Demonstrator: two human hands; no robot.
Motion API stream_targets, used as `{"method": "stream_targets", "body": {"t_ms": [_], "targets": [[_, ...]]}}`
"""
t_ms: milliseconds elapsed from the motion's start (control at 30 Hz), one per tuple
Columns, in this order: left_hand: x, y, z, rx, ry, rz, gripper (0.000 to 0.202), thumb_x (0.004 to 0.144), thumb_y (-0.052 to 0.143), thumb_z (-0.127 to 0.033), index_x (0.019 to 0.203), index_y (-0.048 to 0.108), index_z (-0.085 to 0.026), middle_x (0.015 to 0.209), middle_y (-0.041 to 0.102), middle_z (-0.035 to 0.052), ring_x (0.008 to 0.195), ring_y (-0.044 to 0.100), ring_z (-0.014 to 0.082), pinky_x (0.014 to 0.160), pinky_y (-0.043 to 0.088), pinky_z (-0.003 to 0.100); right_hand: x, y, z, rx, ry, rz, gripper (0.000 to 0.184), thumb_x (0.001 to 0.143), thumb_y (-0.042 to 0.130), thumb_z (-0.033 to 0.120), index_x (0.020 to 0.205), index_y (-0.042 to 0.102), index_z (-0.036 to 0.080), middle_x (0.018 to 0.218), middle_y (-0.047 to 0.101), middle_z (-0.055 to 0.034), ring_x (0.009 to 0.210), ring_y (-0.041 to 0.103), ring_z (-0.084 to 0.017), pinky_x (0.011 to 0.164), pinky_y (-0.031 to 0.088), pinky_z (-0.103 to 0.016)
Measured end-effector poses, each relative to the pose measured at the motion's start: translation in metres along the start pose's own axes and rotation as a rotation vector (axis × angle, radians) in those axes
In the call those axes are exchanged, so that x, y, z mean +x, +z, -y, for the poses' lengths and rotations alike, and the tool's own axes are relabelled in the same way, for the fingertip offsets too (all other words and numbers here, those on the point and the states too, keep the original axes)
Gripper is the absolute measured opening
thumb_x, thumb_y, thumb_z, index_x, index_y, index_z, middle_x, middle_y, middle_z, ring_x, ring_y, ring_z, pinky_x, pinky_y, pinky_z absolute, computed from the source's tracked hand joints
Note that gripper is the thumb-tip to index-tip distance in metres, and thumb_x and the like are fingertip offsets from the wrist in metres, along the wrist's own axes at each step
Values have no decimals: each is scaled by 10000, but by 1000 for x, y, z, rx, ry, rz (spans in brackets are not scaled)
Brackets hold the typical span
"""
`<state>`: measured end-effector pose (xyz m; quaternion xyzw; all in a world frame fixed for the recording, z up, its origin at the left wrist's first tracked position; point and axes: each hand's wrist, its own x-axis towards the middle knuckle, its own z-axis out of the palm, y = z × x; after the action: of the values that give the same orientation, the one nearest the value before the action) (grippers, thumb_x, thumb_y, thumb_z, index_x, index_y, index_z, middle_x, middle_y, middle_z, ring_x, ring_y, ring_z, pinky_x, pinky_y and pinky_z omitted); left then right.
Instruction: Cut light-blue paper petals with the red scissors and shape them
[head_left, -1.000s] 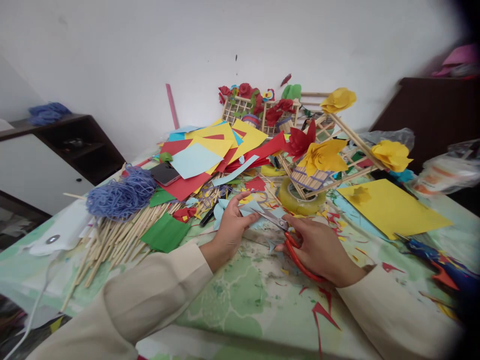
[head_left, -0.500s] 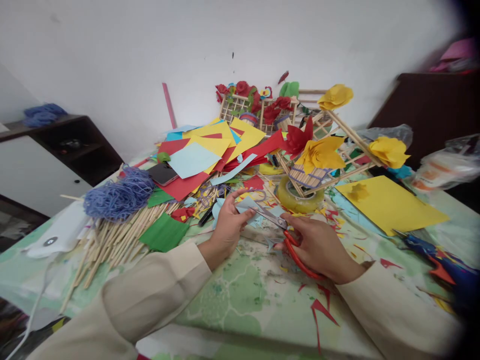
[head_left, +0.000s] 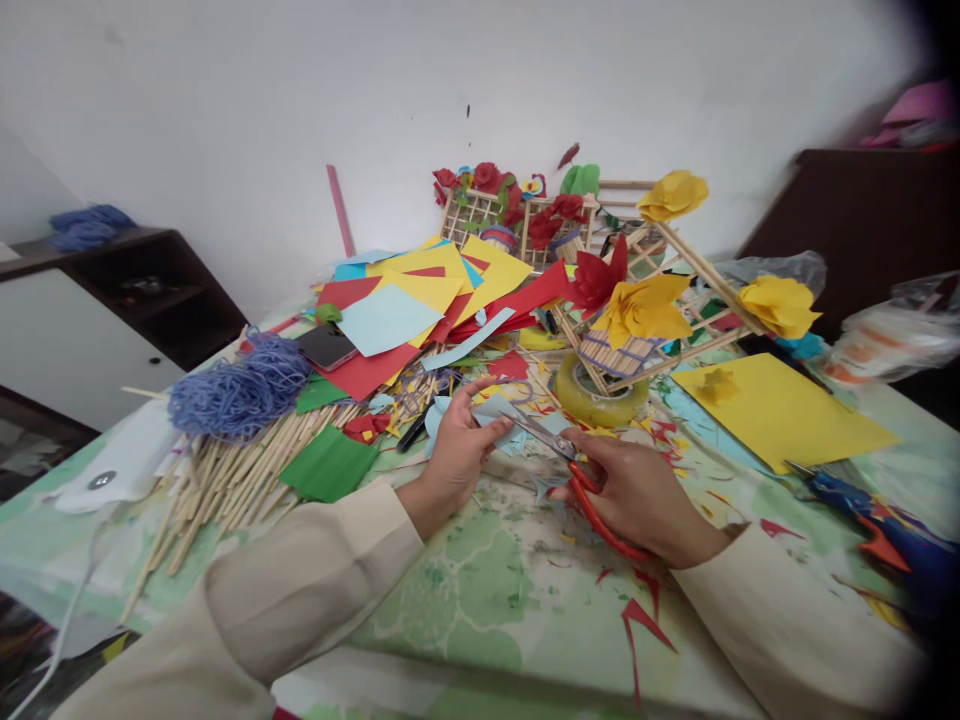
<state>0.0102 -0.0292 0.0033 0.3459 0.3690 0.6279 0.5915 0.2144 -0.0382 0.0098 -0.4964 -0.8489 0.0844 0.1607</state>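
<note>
My left hand point(head_left: 459, 455) pinches a piece of light blue paper point(head_left: 495, 412) between thumb and fingers, over the middle of the table. In my right hand point(head_left: 641, 490) is a pair of scissors point(head_left: 600, 515) with red handles, fingers wrapped round them. The blades point left and reach the paper beside my left thumb. How far they cut into it I cannot tell. Small paper scraps lie under and around both hands. Just behind them a roll of yellowish tape point(head_left: 600, 395) lies flat, with a stick frame bearing yellow paper flowers point(head_left: 643, 308) leaning over it.
To the left lie blue yarn point(head_left: 236, 388), thin wooden sticks point(head_left: 232, 480) and a green paper square point(head_left: 330, 465). Coloured sheets point(head_left: 394, 318) are piled at the back. A yellow sheet point(head_left: 787, 410) and a blue glue gun point(head_left: 877, 515) are on the right.
</note>
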Motion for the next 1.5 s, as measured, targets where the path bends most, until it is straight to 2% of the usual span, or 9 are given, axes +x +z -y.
{"method": "stream_targets", "body": {"t_ms": [167,333,633,900,1100,1233,1367,1500], "targets": [[1,-1,1,-7,-3,5,659,621,781,-172,1207,482,-207,854,673,-7,733,624,123,666,489,233,0,1,0,22,13,20,616,774,575,579,1243,597,180,774,707,-62,627,608,-191,565,368,-272],[1,-2,1,-24,9,32,630,628,781,-172,1183,485,-210,918,682,7,785,637,128,694,497,234,-1,-1,-1,25,4,29,601,792,556,570,1246,595,178,753,701,-62,613,603,-183,563,369,-266],[1,-4,1,10,1,30,598,657,763,-171,1184,486,-228,831,657,-17,690,613,92,638,492,197,-1,0,-1,81,-29,1,546,804,562,562,1199,624,191,670,681,-33,566,578,-163,538,372,-250],[3,-6,1,28,26,20,628,680,753,-203,1229,448,-221,878,675,18,707,641,134,657,519,258,-1,1,-3,46,-36,-2,574,801,560,572,1199,627,164,721,703,-62,598,597,-180,557,382,-266],[4,-5,-1,25,34,-7,658,652,773,-198,1226,451,-210,823,662,9,701,641,143,673,516,269,-1,1,-3,57,-54,11,484,826,542,484,1194,621,180,775,719,-71,631,613,-185,577,393,-265],[4,-5,-1,21,46,-10,669,643,778,-194,1229,455,-212,815,663,6,701,641,145,675,515,270,-2,2,-4,67,-29,21,501,821,547,478,1218,613,179,789,721,-75,632,614,-184,579,397,-266],[5,-8,1,37,37,10,691,645,775,-196,1251,443,-214,815,671,4,684,639,138,655,514,260,-2,1,-3,52,-12,19,510,802,563,526,1186,633,197,730,707,-59,639,618,-194,580,393,-266],[3,-7,2,67,19,88,728,636,778,-187,1277,432,-213,785,679,-9,664,630,120,634,501,233,-2,-3,0,37,-2,21,540,781,577,568,1188,631,218,673,687,-37,608,609,-189,559,371,-260]]}}
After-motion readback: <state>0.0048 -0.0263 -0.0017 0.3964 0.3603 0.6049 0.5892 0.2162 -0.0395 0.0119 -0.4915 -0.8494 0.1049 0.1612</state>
